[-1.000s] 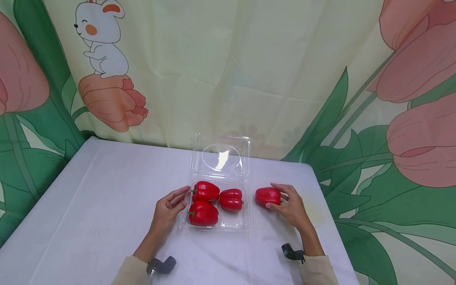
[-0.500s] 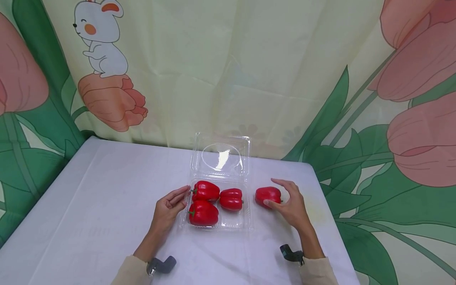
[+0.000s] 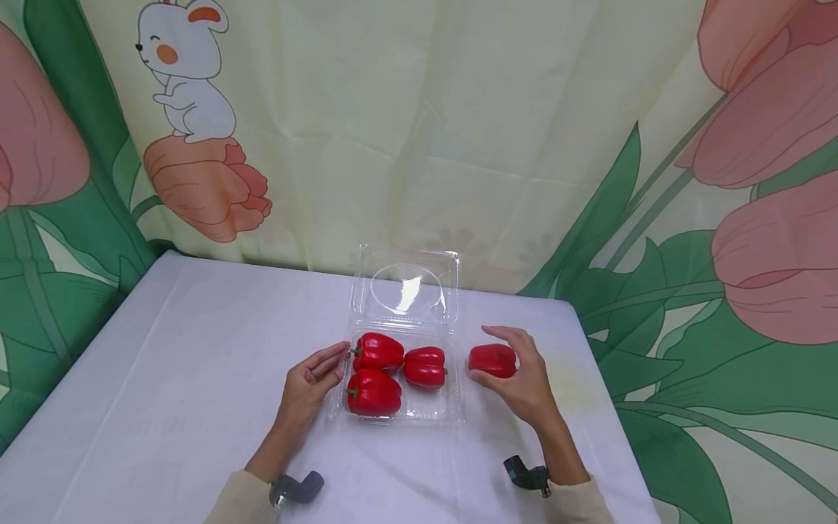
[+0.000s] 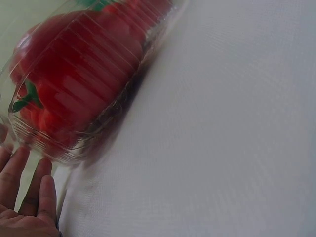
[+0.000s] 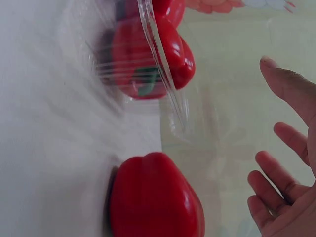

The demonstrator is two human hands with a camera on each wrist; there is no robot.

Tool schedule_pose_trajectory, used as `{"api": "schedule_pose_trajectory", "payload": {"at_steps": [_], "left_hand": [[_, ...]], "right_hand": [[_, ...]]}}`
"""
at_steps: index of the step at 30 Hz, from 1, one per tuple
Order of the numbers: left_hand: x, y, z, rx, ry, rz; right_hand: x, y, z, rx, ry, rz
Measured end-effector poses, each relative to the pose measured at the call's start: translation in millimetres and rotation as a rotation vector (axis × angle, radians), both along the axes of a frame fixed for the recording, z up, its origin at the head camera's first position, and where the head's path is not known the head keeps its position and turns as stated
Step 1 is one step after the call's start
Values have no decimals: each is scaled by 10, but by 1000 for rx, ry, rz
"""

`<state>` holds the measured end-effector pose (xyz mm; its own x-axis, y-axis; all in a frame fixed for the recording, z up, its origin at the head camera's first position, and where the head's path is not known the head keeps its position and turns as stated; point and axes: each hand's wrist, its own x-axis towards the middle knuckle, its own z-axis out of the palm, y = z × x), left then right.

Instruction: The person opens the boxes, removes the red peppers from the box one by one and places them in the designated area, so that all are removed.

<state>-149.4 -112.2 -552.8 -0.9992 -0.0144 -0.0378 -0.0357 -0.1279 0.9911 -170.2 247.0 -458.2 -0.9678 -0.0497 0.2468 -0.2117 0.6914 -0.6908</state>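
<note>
Hovering right hand (image 3: 527, 380), loose pepper (image 3: 492, 360) below

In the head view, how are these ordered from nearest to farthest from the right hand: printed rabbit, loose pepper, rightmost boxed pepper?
1. Loose pepper: by the right hand.
2. Rightmost boxed pepper: inside the box.
3. Printed rabbit: upper left, on the backdrop.

Staged recording corner, by all signs; whether inside a home, lab or studio, cannot tell. Beyond the fingers (image 3: 327, 352) hangs a creased, printed curtain (image 3: 366, 109), with a cartoon rabbit (image 3: 196, 73) up and to their left and big tulips (image 3: 762, 138) off to either side; beneath them, a desk (image 3: 196, 349) under white cloth (image 3: 262, 302). Back from the fingers, a small dark camera (image 3: 301, 488) at each wrist, pointing to filming.
</note>
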Motion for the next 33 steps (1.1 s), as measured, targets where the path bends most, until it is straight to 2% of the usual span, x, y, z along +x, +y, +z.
{"api": "schedule_pose_trajectory", "payload": {"at_steps": [6,18,25,33], "left_hand": [[7,-2,-6,-4,5,-4],[10,4,12,10,-2,1],[18,9,18,18,14,2],[10,8,16,7,11,-1]], "right_hand": [[43,-132,-21,-30,-7,47],[74,-366,-150,7,8,94],[72,-479,-217,-12,-4,138],[32,-593,-269,48,20,158]]}}
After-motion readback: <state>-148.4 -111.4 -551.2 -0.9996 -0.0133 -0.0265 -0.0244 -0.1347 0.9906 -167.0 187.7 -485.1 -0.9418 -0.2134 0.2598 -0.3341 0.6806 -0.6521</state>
